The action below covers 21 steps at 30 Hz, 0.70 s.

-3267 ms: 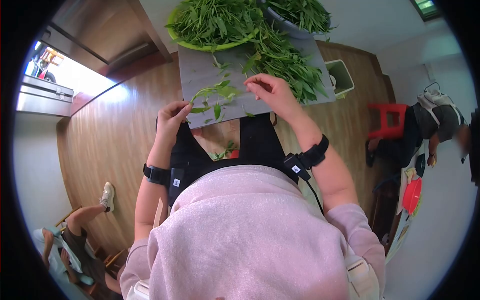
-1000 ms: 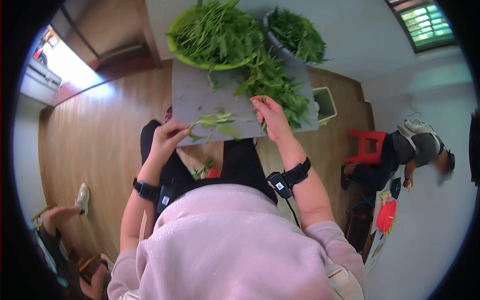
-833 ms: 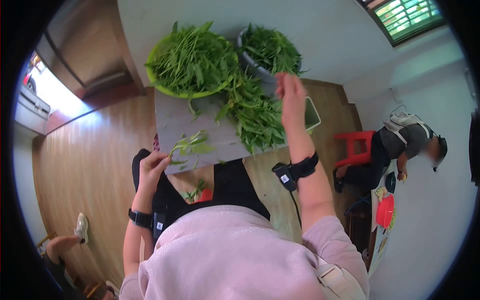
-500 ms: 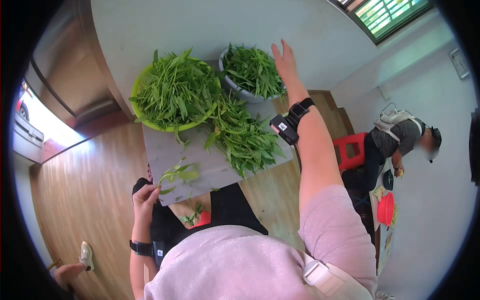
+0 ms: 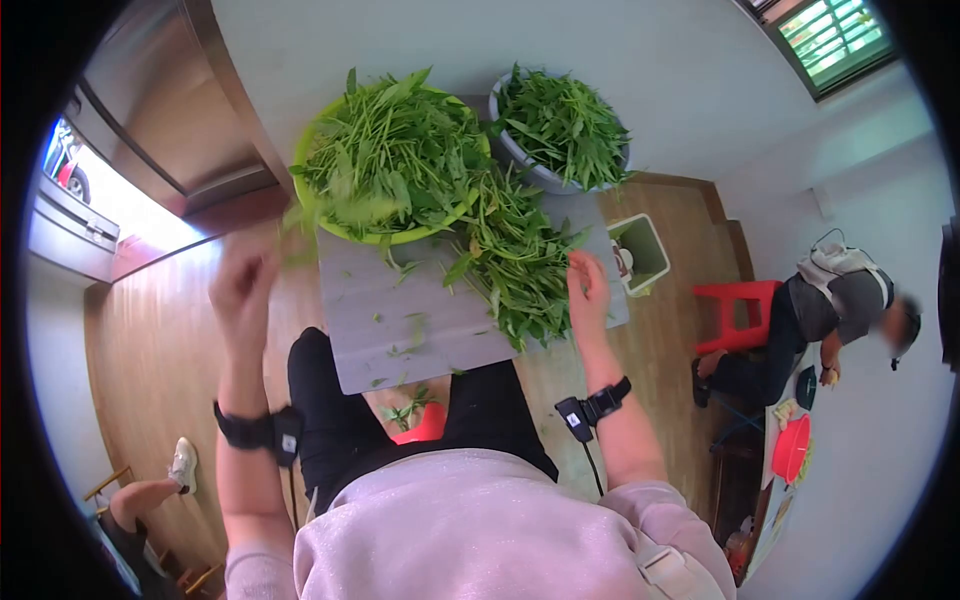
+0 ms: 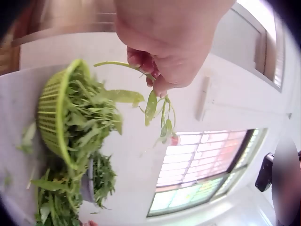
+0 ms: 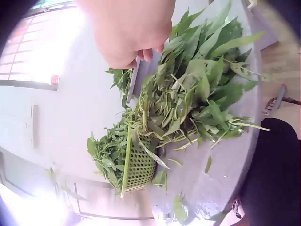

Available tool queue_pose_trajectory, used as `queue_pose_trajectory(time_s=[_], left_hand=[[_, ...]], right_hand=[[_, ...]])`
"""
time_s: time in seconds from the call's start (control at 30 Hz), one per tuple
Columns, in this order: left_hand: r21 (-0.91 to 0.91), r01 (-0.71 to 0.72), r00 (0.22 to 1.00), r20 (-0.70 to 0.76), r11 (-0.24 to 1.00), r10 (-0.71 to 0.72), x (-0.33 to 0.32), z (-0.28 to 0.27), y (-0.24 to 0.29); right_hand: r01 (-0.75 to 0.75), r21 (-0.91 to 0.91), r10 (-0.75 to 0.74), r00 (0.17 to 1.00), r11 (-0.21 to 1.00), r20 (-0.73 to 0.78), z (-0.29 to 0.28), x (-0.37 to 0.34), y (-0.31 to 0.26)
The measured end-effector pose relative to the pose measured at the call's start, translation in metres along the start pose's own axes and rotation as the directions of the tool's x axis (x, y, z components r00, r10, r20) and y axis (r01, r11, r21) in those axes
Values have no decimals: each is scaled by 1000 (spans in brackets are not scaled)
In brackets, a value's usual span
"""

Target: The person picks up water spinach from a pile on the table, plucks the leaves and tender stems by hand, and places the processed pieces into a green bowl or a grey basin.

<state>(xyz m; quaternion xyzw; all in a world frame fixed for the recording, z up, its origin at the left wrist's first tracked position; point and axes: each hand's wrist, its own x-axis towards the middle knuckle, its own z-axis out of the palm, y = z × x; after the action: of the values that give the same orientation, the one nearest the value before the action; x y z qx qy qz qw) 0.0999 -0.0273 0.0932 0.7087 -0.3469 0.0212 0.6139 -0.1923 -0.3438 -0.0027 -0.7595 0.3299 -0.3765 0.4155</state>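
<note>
A sprig of water spinach [image 6: 150,108] is pinched between the thumb and fingers of my left hand [image 5: 243,290], raised beyond the table's left edge. In the head view this hand and sprig are motion-blurred. My right hand [image 5: 590,295] is beside the right edge of a loose pile of water spinach [image 5: 510,260], its fingers loosely bent with nothing visible in them. In the right wrist view that hand [image 7: 129,30] overlaps the far end of the pile. A yellow-green basket [image 7: 141,165], heaped with greens, stands at the table's back left.
A grey basin [image 5: 545,180] full of leaves stands at the back right. Scraps lie on the grey table [image 5: 350,290]. On the floor to the right is a pale bin [image 5: 655,255]. A seated person [image 5: 840,300] and a red stool [image 5: 740,310] are farther right.
My left hand has moved up and left with its sprig, away from the table's front. After gripping greens near the pile and reaching past the grey basin, my right hand is back beside the pile.
</note>
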Motion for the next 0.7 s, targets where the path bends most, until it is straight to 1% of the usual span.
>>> queue_pose_trajectory(time_s=[0.03, 0.1, 0.17, 0.23, 0.3, 0.33, 0.37, 0.4, 0.43, 0.47, 0.5, 0.53, 0.57, 0.6, 0.63, 0.7], left_hand=[[56, -82, 997, -10, 995, 82, 28, 6, 19], [-26, 48, 998, -47, 999, -49, 75, 24, 27], [236, -123, 992, 66, 964, 110, 118, 42, 16], [413, -129, 983, 171, 902, 62, 138, 64, -3], [426, -164, 974, 213, 890, 78, 131, 82, -30], [437, -194, 965, 247, 879, 90, 128, 87, -43], [435, -193, 962, 259, 880, 83, 122, 90, -39], [423, -155, 967, 251, 893, 49, 112, 90, -37], [411, -115, 969, 245, 904, 12, 103, 90, -34], [358, -96, 975, 221, 929, 16, 96, 88, -32], [357, -81, 971, 239, 931, -7, 87, 86, -32], [348, -102, 979, 200, 932, 33, 78, 82, -33], [339, -130, 985, 152, 932, 82, 72, 77, -34], [326, -110, 984, 171, 939, 56, 62, 71, -33], [325, -105, 983, 178, 940, 48, 50, 64, -37], [313, -72, 990, 137, 947, 30, 25, 53, -49]], right_hand=[[-5, 14, 5, 1000, 1000, 1, -2, -6, 1], [-24, -8, 24, 1000, 1000, 4, -7, -14, -1], [-39, 20, 39, 999, 999, -6, -9, -19, -2], [-53, 44, 54, 998, 998, -21, -11, -24, -4], [-84, 19, 83, 996, 996, 36, -12, -31, -6], [-93, 19, 92, 995, 996, 32, -13, -33, -10], [-75, 0, 75, 996, 997, 42, -13, -35, -19], [-64, -21, 65, 996, 998, 55, -13, -40, -24], [-88, -28, 89, 994, 996, 55, -13, -45, -23], [-97, -6, 97, 993, 995, 66, -13, -51, -21], [-104, 16, 103, 992, 994, 77, -13, -54, -21], [-132, 5, 131, 988, 991, 81, -12, -54, -25], [-57, -35, 61, 991, 998, 119, -7, -44, -32], [21, -71, -9, 987, 997, 160, -1, -37, -36], [12, -74, 0, 987, 997, 161, 4, -33, -36], [143, -118, -112, 964, 983, 241, 15, -26, -36]])
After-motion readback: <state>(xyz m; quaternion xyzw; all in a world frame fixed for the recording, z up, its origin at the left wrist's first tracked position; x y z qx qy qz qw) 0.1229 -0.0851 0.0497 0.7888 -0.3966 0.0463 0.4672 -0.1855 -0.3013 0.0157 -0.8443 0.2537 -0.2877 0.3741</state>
